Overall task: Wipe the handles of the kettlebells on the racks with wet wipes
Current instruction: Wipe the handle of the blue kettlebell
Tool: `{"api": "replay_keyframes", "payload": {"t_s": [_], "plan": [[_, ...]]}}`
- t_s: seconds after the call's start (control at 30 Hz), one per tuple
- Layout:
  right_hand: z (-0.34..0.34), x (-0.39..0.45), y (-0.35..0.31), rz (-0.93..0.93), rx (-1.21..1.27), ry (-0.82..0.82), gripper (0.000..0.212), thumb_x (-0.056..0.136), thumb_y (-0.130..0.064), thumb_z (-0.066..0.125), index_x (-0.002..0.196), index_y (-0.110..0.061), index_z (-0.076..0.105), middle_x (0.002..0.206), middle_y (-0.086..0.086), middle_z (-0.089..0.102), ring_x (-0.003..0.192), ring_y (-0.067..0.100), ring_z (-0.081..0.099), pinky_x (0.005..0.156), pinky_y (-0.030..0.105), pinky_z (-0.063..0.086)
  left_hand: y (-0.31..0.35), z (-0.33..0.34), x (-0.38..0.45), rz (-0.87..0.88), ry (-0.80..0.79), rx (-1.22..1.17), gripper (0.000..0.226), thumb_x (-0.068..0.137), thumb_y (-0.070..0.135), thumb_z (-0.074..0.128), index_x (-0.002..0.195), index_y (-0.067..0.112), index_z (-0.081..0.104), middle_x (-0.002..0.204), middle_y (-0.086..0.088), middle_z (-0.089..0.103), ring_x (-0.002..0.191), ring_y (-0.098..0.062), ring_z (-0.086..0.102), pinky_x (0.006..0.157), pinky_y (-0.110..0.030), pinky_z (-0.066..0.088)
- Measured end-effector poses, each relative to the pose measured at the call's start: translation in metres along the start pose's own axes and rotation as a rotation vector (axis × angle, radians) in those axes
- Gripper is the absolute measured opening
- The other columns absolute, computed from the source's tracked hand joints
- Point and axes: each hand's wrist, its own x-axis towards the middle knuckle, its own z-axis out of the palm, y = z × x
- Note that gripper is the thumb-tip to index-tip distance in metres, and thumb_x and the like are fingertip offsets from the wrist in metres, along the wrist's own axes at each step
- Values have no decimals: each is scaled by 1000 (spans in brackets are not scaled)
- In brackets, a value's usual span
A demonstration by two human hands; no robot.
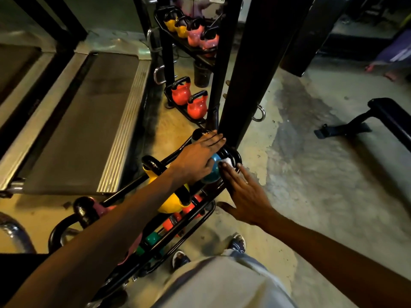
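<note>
Fingers [226,172] of the right hand [244,196], held flat together, press a white wet wipe [228,161] against the black handle [235,155] of the teal kettlebell [211,174] at the rack's [191,221] end. The left hand [198,161] lies open across its body. It looks heavy and stiff; I'd wrap the soft wipe around the handle.

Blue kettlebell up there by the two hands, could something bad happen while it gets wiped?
Maybe. The blue kettlebell sits at the rack's end, and the left hand rests flat on it rather than gripping, so a hard push might roll it off toward the shoes below. The right hand only pins the small wipe with its fingertips, so it could slip off. The pillar stands close, and knuckles might bump it.
</note>
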Motion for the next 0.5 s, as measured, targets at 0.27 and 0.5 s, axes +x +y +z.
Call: {"api": "replay_keyframes", "payload": {"t_s": [0.27,0.5], "plan": [[9,-8,13,-132,-149,36,91,106,-65,8,160,7,21,168,28,14,161,35,-6,131,52,-2,0,0,2,-22,-11,-2,73,97,13,46,166,19,22,173,2,19,161,-13,9,129,-39,24],[2,1,18,-104,-160,51,92,105,-67,14,163,4,2,171,27,-1,161,35,-8,130,54,5,4,-2,2,-34,-8,-13,72,97,10,46,165,17,25,173,0,22,161,-14,11,128,-37,25]]}}
